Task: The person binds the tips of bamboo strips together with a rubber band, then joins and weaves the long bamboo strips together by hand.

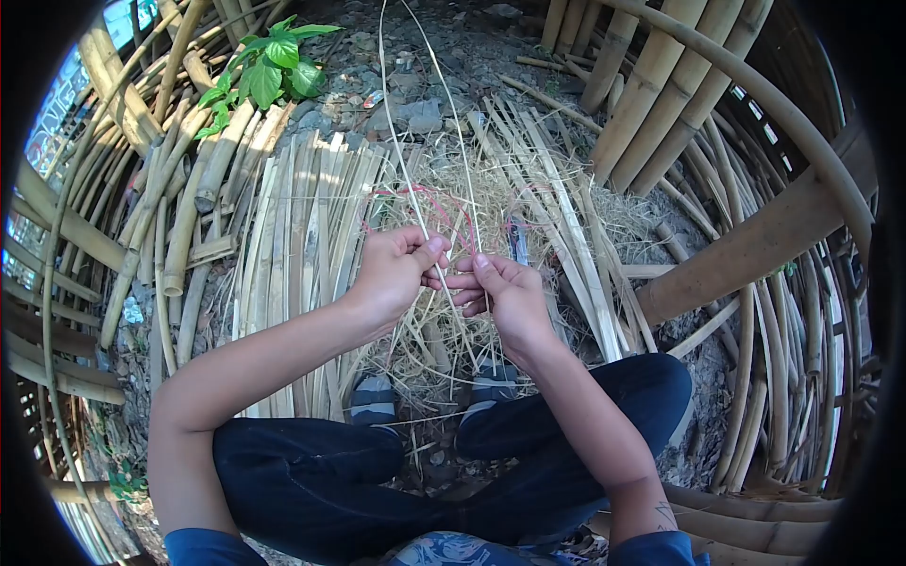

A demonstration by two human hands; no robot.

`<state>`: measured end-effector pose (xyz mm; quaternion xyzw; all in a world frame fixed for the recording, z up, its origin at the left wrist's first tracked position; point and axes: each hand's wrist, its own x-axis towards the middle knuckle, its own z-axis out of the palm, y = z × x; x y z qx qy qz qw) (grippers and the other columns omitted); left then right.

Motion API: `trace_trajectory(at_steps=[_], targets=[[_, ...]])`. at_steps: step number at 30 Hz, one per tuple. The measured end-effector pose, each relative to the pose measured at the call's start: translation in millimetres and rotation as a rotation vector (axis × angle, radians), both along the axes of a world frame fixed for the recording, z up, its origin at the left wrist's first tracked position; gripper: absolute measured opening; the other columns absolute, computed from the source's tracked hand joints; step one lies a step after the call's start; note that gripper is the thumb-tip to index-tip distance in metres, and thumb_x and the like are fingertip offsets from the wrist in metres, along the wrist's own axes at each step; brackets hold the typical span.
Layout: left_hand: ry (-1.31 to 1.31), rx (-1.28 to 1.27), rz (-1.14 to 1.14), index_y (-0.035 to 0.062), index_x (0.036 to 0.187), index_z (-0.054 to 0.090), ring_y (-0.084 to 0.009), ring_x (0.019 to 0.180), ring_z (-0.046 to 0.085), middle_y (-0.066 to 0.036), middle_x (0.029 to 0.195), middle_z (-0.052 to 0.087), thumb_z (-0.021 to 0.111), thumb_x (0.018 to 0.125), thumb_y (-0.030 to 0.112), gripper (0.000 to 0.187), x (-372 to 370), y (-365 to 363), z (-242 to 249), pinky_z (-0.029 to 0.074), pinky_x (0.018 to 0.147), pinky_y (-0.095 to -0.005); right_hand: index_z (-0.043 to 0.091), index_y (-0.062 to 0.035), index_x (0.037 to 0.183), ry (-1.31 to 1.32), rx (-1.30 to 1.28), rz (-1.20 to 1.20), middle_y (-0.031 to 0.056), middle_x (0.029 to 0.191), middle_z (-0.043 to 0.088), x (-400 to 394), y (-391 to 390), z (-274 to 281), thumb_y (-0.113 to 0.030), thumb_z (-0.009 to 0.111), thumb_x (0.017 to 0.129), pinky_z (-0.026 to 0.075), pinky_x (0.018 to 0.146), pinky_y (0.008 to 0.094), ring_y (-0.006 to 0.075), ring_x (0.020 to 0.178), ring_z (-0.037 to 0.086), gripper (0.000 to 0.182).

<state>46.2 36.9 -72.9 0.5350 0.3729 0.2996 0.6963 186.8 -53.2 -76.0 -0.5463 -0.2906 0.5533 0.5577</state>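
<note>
Split bamboo [283, 274] lies partly hidden by the left arm [274, 347]. The left hand [398, 267], fingers curled, pinches a pale strip [403, 168]; the right hand [510, 294], similarly curled, pinches a second strip [461, 137]. Both strips rise out of frame; whether they join is unclear.

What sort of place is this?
It looks like an outdoor bamboo-working spot: thick bamboo poles stand on the right, long split strips lie side by side on the left, and straw-like scraps cover the ground between.
</note>
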Motion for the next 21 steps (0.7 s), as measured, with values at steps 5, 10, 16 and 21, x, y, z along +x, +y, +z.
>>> trace_trajectory(at_steps=[5, 10, 16, 21], targets=[[0.018, 0.021, -0.012, -0.004, 0.098, 0.06, -0.0111, 0.063, 0.055, -0.006, 0.076, 0.059, 0.054, 0.096, 0.012, 0.017, 0, -3, 5, 0.049, 0.061, -0.0259, 0.059, 0.0024, 0.105, 0.006, 0.009, -0.031, 0.0128, 0.091, 0.07, -2, 1, -5, -0.019, 0.042, 0.102, 0.049, 0.059, 0.0244, 0.0121, 0.068, 0.063, 0.028], [0.02, 0.003, -0.007, -0.0043, 0.097, 0.061, -0.0107, 0.063, 0.056, -0.007, 0.076, 0.06, 0.055, 0.096, 0.011, 0.017, 2, -9, 8, 0.049, 0.06, -0.0255, 0.059, 0.0029, 0.105, -0.013, 0.052, -0.072, 0.0118, 0.09, 0.069, -6, 0, -8, -0.019, 0.043, 0.101, 0.048, 0.057, 0.0229, 0.0105, 0.066, 0.061, 0.027], [0.032, 0.012, -0.007, -0.0044, 0.096, 0.061, -0.0104, 0.064, 0.056, -0.007, 0.077, 0.06, 0.055, 0.096, 0.012, 0.017, 4, -11, 7, 0.049, 0.06, -0.0254, 0.059, 0.0026, 0.103, -0.013, 0.07, -0.11, 0.0108, 0.089, 0.07, -10, -2, -10, -0.021, 0.043, 0.102, 0.047, 0.058, 0.0239, 0.0097, 0.066, 0.06, 0.028], [0.038, 0.007, 0.0, -0.0045, 0.096, 0.061, -0.0103, 0.064, 0.055, -0.007, 0.079, 0.06, 0.055, 0.096, 0.012, 0.017, 4, -11, 6, 0.049, 0.06, -0.0253, 0.059, 0.0023, 0.103, 0.008, 0.066, -0.125, 0.0085, 0.085, 0.069, -12, 0, -9, -0.019, 0.043, 0.101, 0.045, 0.054, 0.0213, 0.0079, 0.063, 0.059, 0.027]])
